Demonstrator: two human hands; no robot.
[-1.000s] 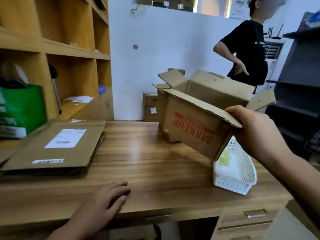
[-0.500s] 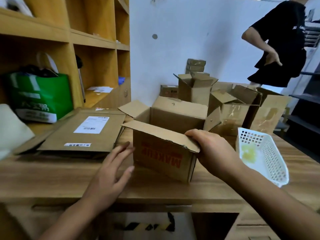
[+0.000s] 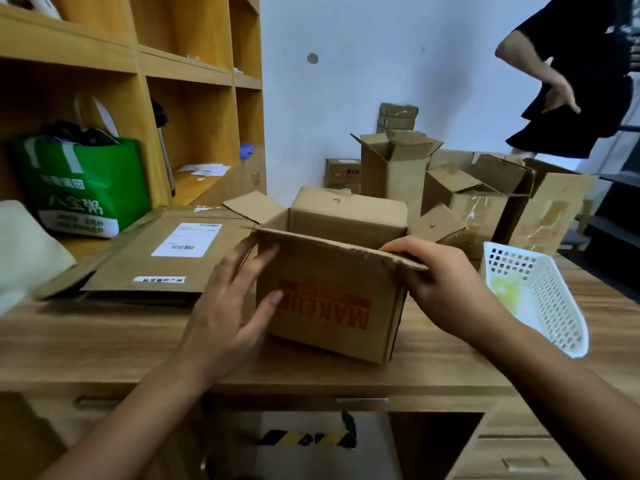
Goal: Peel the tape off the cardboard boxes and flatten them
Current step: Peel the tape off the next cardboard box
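On the desk (image 3: 104, 341), a box (image 3: 329, 299): left hand (image 3: 225, 306) flat against it, right hand (image 3: 446, 285) tight around its flap (image 3: 329, 242).

Bystander (image 3: 585, 64) cropped at top, label (image 3: 187, 239) print illegible, cardboard box (image 3: 322, 268) floor hidden

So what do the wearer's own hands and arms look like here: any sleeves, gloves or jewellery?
The left hand and the right hand are both bare: no gloves, rings, watch or bracelet can be seen. No sleeve shows on either side, right down to the bottom edge of the picture.
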